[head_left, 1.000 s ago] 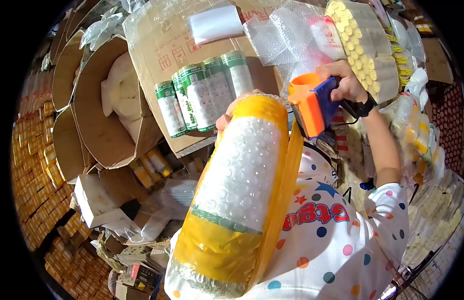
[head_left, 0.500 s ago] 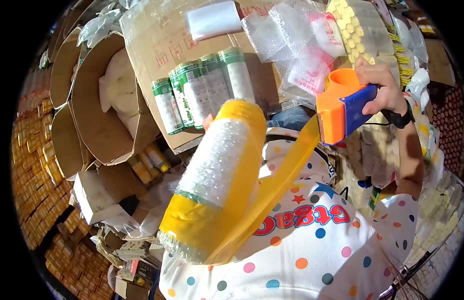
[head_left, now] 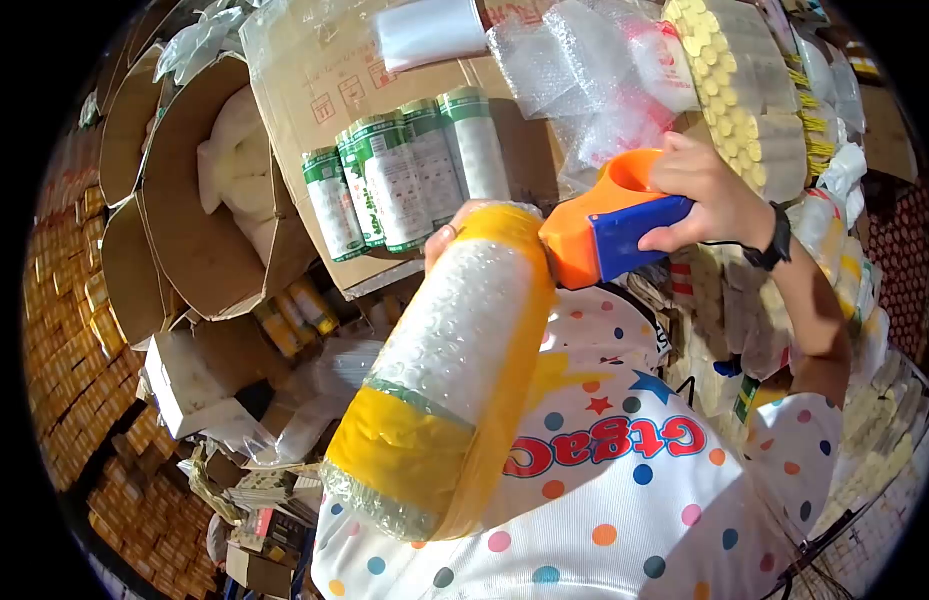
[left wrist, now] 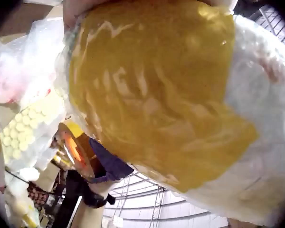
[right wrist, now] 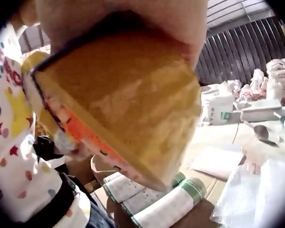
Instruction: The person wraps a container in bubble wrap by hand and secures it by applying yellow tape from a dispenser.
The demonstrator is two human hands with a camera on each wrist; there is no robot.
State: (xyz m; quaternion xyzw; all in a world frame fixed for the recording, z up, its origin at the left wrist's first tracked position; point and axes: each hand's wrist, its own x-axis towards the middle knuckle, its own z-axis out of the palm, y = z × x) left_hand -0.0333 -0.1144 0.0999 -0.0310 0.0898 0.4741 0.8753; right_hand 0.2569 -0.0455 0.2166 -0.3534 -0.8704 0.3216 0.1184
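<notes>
A cylindrical bundle in bubble wrap (head_left: 449, 330), banded with yellow tape (head_left: 399, 435), is held tilted in front of the person's shirt. The left hand (head_left: 442, 243) grips it at the far end, mostly hidden behind it. In the right hand (head_left: 719, 190) is an orange and blue tape dispenser (head_left: 574, 245), fingers wrapped around its frame. Its front end is right at the bundle's upper right side, and a strip of tape runs from there down that side. The right wrist view shows the tape roll (right wrist: 128, 90) up close.
Several green and white wrapped rolls (head_left: 394, 185) rest on a cardboard surface (head_left: 294, 110), with bubble wrap sheets (head_left: 554, 70) and a white stack (head_left: 429, 32) farther back. Pale yellow rods (head_left: 724, 90) stand to the right. Open cartons (head_left: 169, 220) are at the left.
The right hand swung the dispenser out rightward, drawing a tape strip off the bundle, then returned it to the bundle's upper end. The strip now lies closer along the side. The bundle shifted left.
</notes>
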